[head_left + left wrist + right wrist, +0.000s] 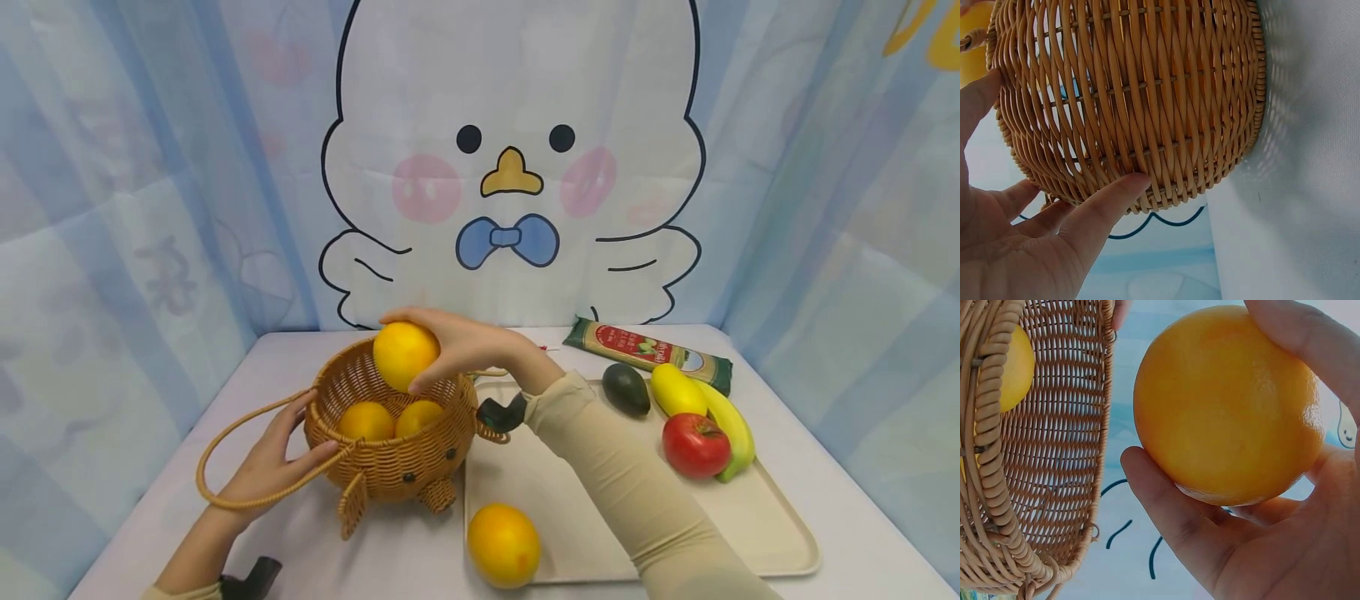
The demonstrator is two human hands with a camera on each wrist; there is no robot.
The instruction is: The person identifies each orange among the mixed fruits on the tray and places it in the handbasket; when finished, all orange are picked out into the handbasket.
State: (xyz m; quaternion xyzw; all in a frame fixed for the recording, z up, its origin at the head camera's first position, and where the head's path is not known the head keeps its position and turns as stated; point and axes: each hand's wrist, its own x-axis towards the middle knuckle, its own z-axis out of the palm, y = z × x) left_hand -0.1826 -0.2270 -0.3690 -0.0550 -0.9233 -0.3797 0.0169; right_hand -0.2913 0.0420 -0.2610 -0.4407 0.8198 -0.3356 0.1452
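Observation:
A round orange [1229, 406] is held in my right hand [476, 346], thumb on one side and fingers on the other. In the head view it is over the opening of a brown wicker basket [390, 467] with an animal face. Inside the basket lie two more oranges [366, 421]. My left hand [270, 467] rests spread against the basket's left side, its fingertips [1129, 184] touching the weave. The basket's loop handle [213, 450] hangs out over that hand and wrist. Another orange [504, 546] sits at the tray's front left corner.
A beige tray [577, 533] lies right of the basket, partly hidden by my right arm. On it are a dark green avocado [626, 389], a red apple [696, 446], a yellow fruit [677, 389] and a banana [733, 429]. Behind it lies a long green packet [648, 350].

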